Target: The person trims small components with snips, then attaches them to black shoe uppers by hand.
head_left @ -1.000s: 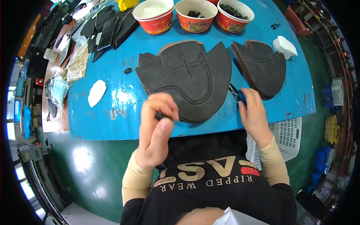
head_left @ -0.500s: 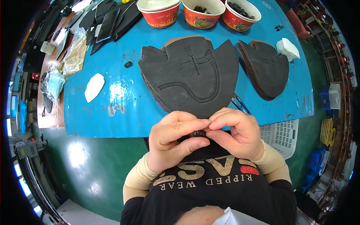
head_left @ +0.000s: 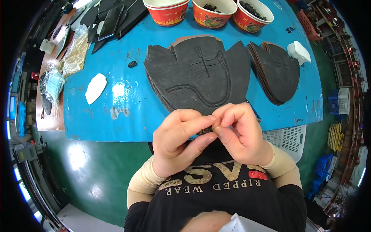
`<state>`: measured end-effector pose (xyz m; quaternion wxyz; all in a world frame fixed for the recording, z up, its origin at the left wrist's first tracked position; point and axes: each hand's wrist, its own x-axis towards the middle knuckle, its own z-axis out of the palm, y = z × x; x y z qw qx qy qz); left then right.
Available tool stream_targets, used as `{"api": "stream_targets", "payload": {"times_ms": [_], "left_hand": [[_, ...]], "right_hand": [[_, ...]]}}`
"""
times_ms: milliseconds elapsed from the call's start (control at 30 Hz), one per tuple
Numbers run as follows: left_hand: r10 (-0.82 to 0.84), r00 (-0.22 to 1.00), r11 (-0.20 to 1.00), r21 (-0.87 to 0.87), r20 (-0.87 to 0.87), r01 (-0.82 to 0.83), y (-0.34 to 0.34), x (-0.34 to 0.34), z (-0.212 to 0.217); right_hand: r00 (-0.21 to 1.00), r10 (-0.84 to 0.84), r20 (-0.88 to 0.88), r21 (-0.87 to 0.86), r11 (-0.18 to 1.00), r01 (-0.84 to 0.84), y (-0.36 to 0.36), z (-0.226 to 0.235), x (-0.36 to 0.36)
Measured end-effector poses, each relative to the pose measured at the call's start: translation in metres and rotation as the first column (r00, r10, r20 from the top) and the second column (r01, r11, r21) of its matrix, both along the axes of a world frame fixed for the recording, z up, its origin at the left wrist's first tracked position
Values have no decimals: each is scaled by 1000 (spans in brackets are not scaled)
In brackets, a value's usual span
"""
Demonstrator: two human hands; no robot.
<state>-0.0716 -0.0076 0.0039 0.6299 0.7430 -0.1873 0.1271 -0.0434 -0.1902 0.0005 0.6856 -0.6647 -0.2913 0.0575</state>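
My left hand (head_left: pixel 181 135) is closed, thumb and forefinger pinching a small black textured bundle (head_left: pixel 205 130) mostly hidden by the fingers. Fingertip to fingertip with it, my right hand (head_left: pixel 243 133) is closed in a pinch at the bundle's edge; whatever is between those fingertips is too small to make out. Both hands hover at the table's near edge. Just beyond them lies a large stack of dark grey, stitched leather-like pieces (head_left: pixel 197 73). A second, smaller stack of similar pieces (head_left: pixel 276 71) lies to its right.
Three red-and-white paper bowls stand at the back; the middle bowl (head_left: pixel 213 15) and right bowl (head_left: pixel 253 17) hold small black pieces. White pads (head_left: pixel 96 89) and a black bundle (head_left: pixel 132 63) lie on the blue table (head_left: pixel 127 127). A phone (head_left: pixel 111 25) rests back left. Partly covered blue-handled tool (head_left: pixel 253 110).
My right hand has shifted slightly up and left, its fingers curling tighter at the bundle. My left hand stays almost in place. The view has shifted a little.
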Motion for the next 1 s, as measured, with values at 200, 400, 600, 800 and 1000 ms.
{"api": "stream_targets", "payload": {"times_ms": [200,400,600,800,1000], "left_hand": [[2,1000,1000,-26,16,-2,4,5,-3],[-39,999,996,-76,-12,38,4,7,-4],[-25,1000,999,-24,-5,25,4,7,2],[-12,1000,1000,-3,23,12,6,10,0],[108,989,986,117,103,-120,12,14,-2]], "right_hand": [[997,-32,74,-19,999,34,5,8,3],[968,-77,239,-77,992,97,3,8,12],[999,-23,-48,-48,999,21,1,8,6],[926,137,-352,156,984,-86,2,19,11],[976,80,-202,4,997,-81,-1,34,36]]}}
